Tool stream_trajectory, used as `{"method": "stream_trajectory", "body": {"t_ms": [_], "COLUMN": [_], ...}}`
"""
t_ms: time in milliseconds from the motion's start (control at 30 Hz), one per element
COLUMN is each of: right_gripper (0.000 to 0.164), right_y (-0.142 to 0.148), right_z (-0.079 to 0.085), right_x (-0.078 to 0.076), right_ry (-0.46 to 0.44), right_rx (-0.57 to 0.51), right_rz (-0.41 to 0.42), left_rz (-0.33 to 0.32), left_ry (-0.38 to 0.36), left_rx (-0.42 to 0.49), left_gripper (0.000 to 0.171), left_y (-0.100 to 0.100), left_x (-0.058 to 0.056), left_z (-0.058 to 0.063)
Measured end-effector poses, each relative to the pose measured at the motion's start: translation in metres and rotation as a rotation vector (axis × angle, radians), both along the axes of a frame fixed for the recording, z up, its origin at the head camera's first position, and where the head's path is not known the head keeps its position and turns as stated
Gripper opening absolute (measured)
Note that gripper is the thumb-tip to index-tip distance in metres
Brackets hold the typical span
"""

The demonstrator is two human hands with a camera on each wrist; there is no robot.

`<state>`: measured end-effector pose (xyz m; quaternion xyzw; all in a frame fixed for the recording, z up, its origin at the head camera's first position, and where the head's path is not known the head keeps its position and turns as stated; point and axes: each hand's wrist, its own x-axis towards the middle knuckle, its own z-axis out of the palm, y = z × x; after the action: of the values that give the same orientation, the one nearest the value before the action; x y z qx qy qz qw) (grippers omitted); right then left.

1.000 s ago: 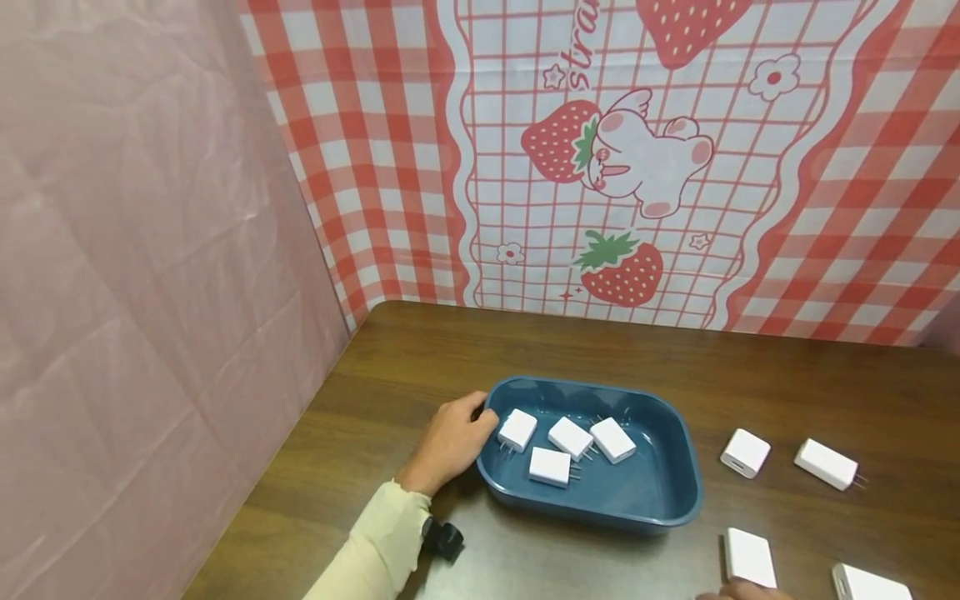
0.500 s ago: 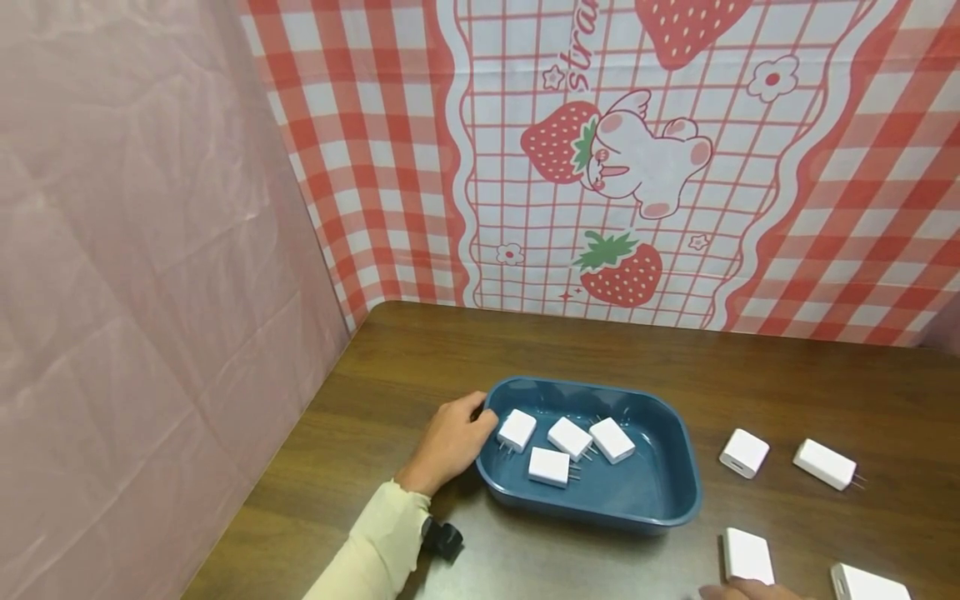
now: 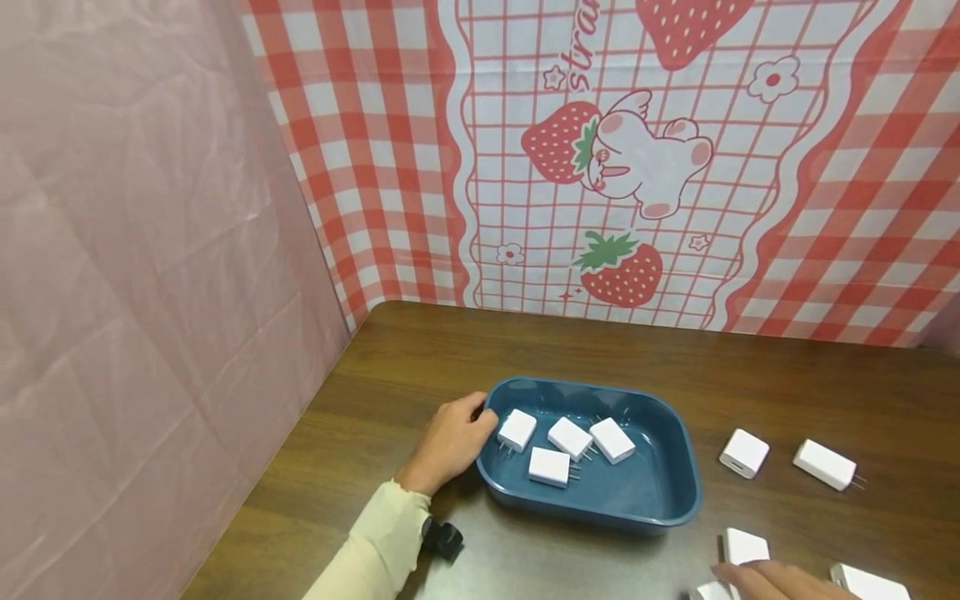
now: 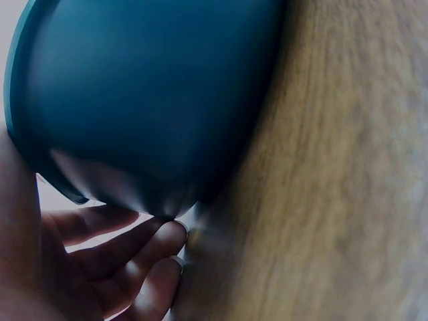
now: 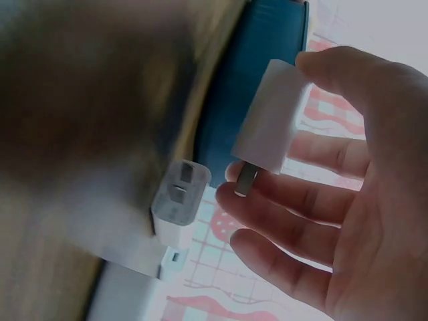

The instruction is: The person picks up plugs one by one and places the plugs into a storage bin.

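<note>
At the end of a dark blue plastic tray (image 3: 645, 492), my left hand (image 3: 450, 442) grips the rim and wall, with several fingers (image 4: 150, 244) against the outer side. Inside the tray lie several white charger plugs (image 3: 550, 467) with metal prongs. Low in the head view, my right hand (image 3: 780, 579) is partly cut off by the edge. It pinches a white charger plug (image 5: 271, 117) between thumb and fingers, prongs toward the fingertips, as the right wrist view shows. Just beyond that hand another charger plug (image 3: 746, 546) lies on the table.
On the wooden table (image 3: 420, 342), right of the tray, lie more charger plugs: one nearby (image 3: 745, 453), one on its side (image 3: 825, 464), one at the lower right (image 3: 870, 582). A strawberry-print cloth (image 3: 622, 183) hangs behind; a pink cloth (image 3: 150, 292) hangs left.
My right hand has risen further into the head view, and the charger plug it pinches now shows at the bottom edge. The left hand and tray have stayed put.
</note>
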<state>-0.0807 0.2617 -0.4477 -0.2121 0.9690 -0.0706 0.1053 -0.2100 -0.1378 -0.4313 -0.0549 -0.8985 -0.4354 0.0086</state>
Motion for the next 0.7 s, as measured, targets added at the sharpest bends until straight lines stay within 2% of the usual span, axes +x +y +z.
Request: {"method": "stream_trajectory", "body": {"t_ms": [133, 200, 267, 367, 500, 600, 700], "right_gripper": [0.075, 0.077, 0.082, 0.075, 0.063, 0.062, 0.061], "right_y": [0.005, 0.005, 0.002, -0.006, -0.024, -0.035, -0.042], "right_z": [0.013, 0.019, 0.023, 0.028, 0.034, 0.042, 0.050], "right_x": [-0.003, -0.006, -0.005, -0.002, 0.007, 0.011, 0.011], "right_ry": [0.046, 0.020, 0.019, 0.073, 0.275, 0.450, 0.549], "right_rx": [0.010, 0.003, -0.003, -0.009, -0.074, -0.143, -0.181], "right_rz": [0.047, 0.045, 0.014, -0.080, -0.195, -0.191, -0.175], "left_rz": [-0.002, -0.003, -0.004, -0.006, -0.004, -0.002, -0.004], "left_ry": [0.007, 0.010, 0.014, 0.014, 0.008, 0.004, 0.004], "left_rx": [-0.007, -0.010, -0.014, -0.017, -0.017, -0.013, -0.008], "left_gripper": [0.037, 0.038, 0.038, 0.038, 0.038, 0.037, 0.037], "left_y": [0.000, 0.000, 0.000, 0.000, 0.000, 0.000, 0.000], "left_x": [0.000, 0.000, 0.000, 0.000, -0.001, -0.001, -0.002], "left_z": [0.000, 0.001, 0.001, 0.000, -0.001, -0.001, -0.001]}}
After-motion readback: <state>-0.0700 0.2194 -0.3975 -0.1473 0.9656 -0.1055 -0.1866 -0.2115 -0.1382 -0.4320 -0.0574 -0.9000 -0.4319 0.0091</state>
